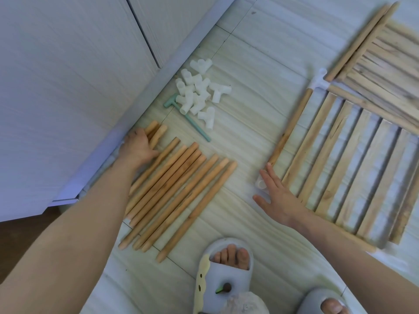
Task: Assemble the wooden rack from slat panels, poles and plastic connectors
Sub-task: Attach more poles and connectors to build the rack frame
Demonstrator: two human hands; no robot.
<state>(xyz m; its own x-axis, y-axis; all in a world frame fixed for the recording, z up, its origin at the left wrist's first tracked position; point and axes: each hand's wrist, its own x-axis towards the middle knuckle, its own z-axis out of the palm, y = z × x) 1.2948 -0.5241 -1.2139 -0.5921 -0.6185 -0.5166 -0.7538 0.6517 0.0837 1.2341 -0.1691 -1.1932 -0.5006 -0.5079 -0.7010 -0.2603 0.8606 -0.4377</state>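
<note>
Several wooden poles (pixel 176 196) lie side by side on the tiled floor. My left hand (pixel 138 147) reaches to their far left end and curls its fingers round a short pole (pixel 158 133) beside the cabinet base. A slat panel (pixel 353 168) lies flat on the right. Along its left side runs a pole (pixel 292 125) joined at the top to a white corner connector (pixel 319 81). My right hand (pixel 276 196) lies with straight fingers over another white connector (pixel 260 184) at that pole's near end. A second slat panel (pixel 390 64) lies behind, also joined to the corner connector.
A heap of white plastic connectors (pixel 199 91) and a green plastic mallet (pixel 186 114) lie on the floor behind the poles. A white cabinet (pixel 68 87) fills the left side. My two feet in grey slippers (pixel 226 268) stand at the bottom edge.
</note>
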